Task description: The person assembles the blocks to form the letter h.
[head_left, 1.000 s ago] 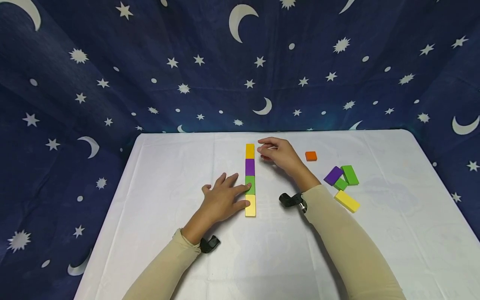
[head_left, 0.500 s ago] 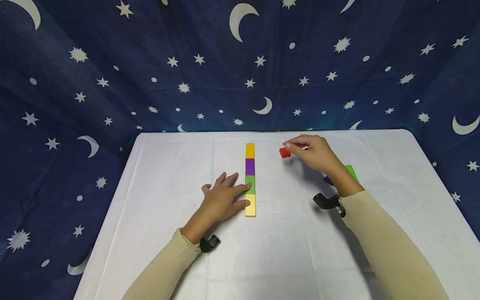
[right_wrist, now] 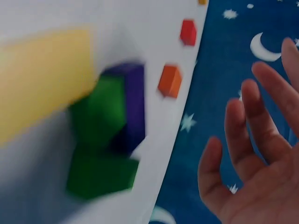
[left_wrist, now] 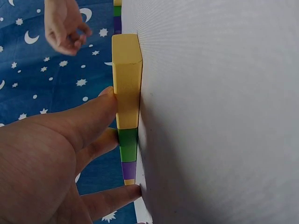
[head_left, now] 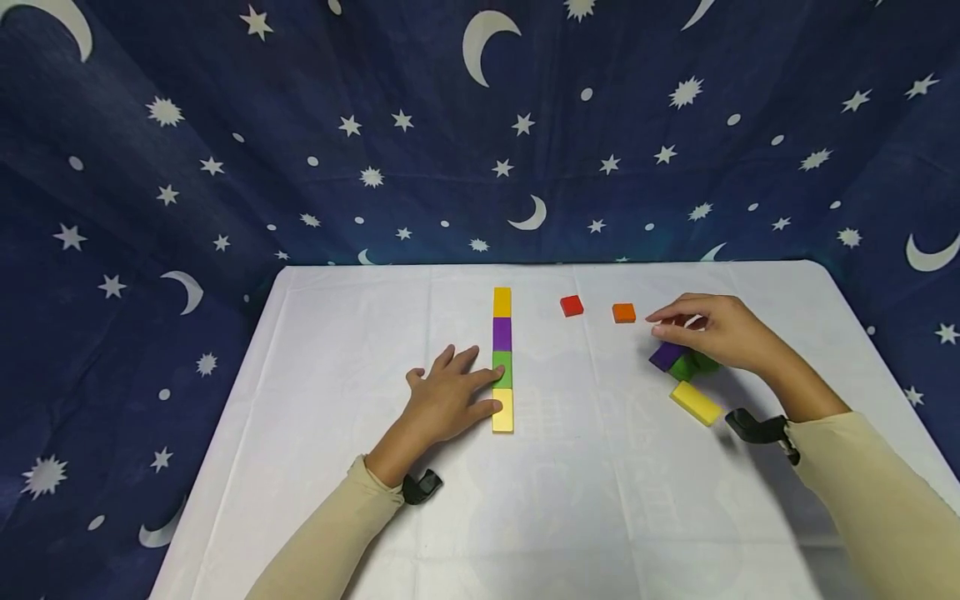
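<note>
A row of blocks runs away from the person: a pale yellow block (head_left: 503, 417) nearest, then a green block (head_left: 501, 379), a purple block (head_left: 502, 334) and an orange-yellow block (head_left: 502, 302). My left hand (head_left: 446, 400) is spread beside it, thumb touching the pale yellow block and a finger on the green one. At the right, my right hand (head_left: 723, 333) hovers with nothing in its loosely bent fingers. Under and beside it lie a purple block (head_left: 667, 357), a small green block (head_left: 681, 368) and a larger green block (head_left: 705, 363), partly hidden.
A red block (head_left: 572, 306) and an orange block (head_left: 624, 313) lie apart near the far edge of the white table (head_left: 375, 317). A yellow block (head_left: 696, 403) rests in front of the right-hand group. Behind the table hangs a dark blue star-and-moon cloth (head_left: 420, 75).
My right hand has moved right, from beside the row's far end, past the red and orange blocks, to above the purple and green ones. My left hand has stayed put.
</note>
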`<act>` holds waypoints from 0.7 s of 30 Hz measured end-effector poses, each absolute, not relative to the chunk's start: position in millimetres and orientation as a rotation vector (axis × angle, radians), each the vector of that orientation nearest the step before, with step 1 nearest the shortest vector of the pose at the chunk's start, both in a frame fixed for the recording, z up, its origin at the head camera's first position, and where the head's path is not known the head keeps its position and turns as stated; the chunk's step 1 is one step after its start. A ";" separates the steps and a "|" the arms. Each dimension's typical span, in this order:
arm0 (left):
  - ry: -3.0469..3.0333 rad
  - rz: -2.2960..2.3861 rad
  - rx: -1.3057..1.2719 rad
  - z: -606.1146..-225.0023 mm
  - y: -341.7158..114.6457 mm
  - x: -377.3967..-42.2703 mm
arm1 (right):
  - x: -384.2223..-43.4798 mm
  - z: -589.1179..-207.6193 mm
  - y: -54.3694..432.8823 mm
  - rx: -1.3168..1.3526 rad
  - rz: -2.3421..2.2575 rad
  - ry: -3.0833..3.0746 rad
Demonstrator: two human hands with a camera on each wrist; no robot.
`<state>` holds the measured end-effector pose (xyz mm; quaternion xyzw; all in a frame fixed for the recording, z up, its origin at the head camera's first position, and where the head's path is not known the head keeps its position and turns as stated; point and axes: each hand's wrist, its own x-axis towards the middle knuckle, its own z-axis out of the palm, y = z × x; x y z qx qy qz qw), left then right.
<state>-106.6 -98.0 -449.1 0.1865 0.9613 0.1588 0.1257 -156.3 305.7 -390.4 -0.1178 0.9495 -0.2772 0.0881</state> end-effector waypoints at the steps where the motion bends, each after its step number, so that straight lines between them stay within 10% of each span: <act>1: 2.799 0.464 0.543 -449.0 -98.0 -106.6 | -154.9 -391.5 311.4 -0.355 -0.813 2.814; 21: 2.807 0.452 0.546 -450.6 -98.0 -106.8 | -134.5 -418.1 358.3 -0.385 -0.750 2.407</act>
